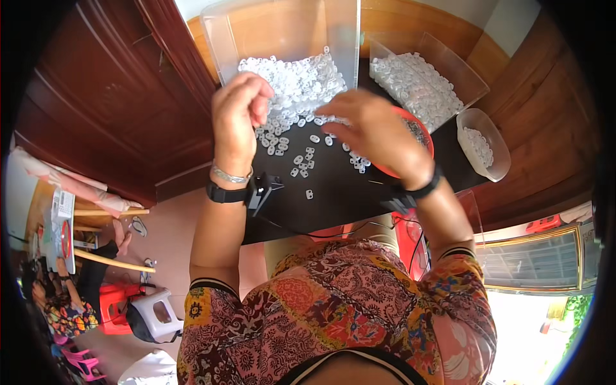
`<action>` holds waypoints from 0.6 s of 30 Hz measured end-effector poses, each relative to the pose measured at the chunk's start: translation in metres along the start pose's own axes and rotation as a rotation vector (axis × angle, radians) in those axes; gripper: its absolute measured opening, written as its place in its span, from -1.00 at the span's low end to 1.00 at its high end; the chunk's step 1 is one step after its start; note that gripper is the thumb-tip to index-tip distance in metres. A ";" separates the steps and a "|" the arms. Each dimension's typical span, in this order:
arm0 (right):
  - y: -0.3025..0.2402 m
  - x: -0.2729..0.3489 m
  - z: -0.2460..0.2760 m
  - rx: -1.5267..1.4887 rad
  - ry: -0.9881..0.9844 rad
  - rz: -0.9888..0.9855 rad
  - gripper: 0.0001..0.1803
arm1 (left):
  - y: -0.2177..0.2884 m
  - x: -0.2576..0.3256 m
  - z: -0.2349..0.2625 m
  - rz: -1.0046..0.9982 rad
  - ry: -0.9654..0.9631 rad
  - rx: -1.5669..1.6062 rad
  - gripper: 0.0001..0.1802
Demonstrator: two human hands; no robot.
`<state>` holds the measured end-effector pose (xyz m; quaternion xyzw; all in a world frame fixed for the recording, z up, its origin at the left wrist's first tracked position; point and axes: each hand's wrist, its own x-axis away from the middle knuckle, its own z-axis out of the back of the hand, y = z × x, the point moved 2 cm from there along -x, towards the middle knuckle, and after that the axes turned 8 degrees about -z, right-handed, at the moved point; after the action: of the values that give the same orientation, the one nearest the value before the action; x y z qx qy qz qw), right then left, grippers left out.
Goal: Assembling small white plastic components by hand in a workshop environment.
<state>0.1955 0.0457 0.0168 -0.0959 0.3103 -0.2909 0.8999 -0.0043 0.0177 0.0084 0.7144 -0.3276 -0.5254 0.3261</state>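
Small white plastic pieces with two holes lie loose on a black tabletop. My left hand is raised at the left of them, by the front of a large clear bin. Its fingers are curled in, and whatever they hold is hidden. My right hand, a little blurred, hovers over the right side of the loose pieces. Its thumb and fingers are apart, with nothing visible between them. Behind my hands, a heap of the same white pieces fills the large bin and spills out in front.
A red bowl of small dark metal parts sits partly under my right hand. Beyond it are a clear box of white pieces and a smaller tub. Cables cross the table's near edge. Another person sits far left.
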 end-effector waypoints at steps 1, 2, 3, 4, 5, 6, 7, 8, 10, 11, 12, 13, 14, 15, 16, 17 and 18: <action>0.012 0.001 -0.026 0.005 -0.074 -0.009 -0.82 | -0.010 0.004 0.003 0.073 0.016 -0.013 -0.73; 0.031 0.005 -0.053 -0.019 -0.063 -0.002 -0.85 | -0.021 0.008 0.003 0.122 0.005 -0.002 -0.74; 0.035 0.002 -0.072 -0.020 -0.046 -0.005 -0.85 | -0.032 0.006 0.011 0.137 -0.018 -0.016 -0.74; 0.041 0.005 -0.083 0.052 -0.122 -0.065 -0.86 | -0.042 0.013 0.009 0.166 -0.013 -0.011 -0.74; 0.047 0.009 -0.092 0.126 -0.197 -0.125 -0.86 | -0.051 0.018 0.008 0.196 -0.008 -0.005 -0.75; 0.052 0.009 -0.101 0.149 -0.249 -0.144 -0.83 | -0.059 0.020 0.009 0.218 0.007 -0.029 -0.74; 0.056 0.010 -0.107 0.149 -0.248 -0.140 -0.83 | -0.065 0.021 0.012 0.222 0.016 -0.041 -0.74; 0.060 0.012 -0.111 0.186 -0.241 -0.137 -0.84 | -0.072 0.022 0.015 0.227 0.010 -0.065 -0.74; 0.057 0.013 -0.116 0.219 -0.237 -0.129 -0.84 | -0.081 0.026 0.022 0.234 0.010 -0.092 -0.74; 0.055 0.014 -0.117 0.223 -0.247 -0.148 -0.85 | -0.085 0.030 0.025 0.251 0.026 -0.113 -0.74; 0.054 0.015 -0.118 0.232 -0.253 -0.168 -0.86 | -0.087 0.031 0.026 0.264 0.040 -0.132 -0.73; 0.054 0.017 -0.119 0.235 -0.250 -0.163 -0.86 | -0.088 0.033 0.025 0.288 0.019 -0.160 -0.72; 0.053 0.021 -0.121 0.226 -0.243 -0.175 -0.87 | -0.092 0.037 0.024 0.300 0.020 -0.164 -0.73; 0.052 0.022 -0.123 0.218 -0.234 -0.183 -0.88 | -0.095 0.040 0.023 0.308 0.024 -0.169 -0.73; 0.050 0.023 -0.124 0.183 -0.241 -0.203 -0.87 | -0.097 0.040 0.025 0.338 0.036 -0.135 -0.76; 0.054 0.017 -0.122 0.184 -0.238 -0.195 -0.87 | -0.101 0.038 0.025 0.327 0.039 -0.114 -0.80; 0.054 0.017 -0.119 0.056 -0.200 -0.220 -0.87 | -0.104 0.038 0.025 0.322 0.012 -0.141 -0.81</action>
<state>0.1587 0.0807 -0.1049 -0.1327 0.1987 -0.3854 0.8913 -0.0065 0.0429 -0.1019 0.6311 -0.3984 -0.4838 0.4571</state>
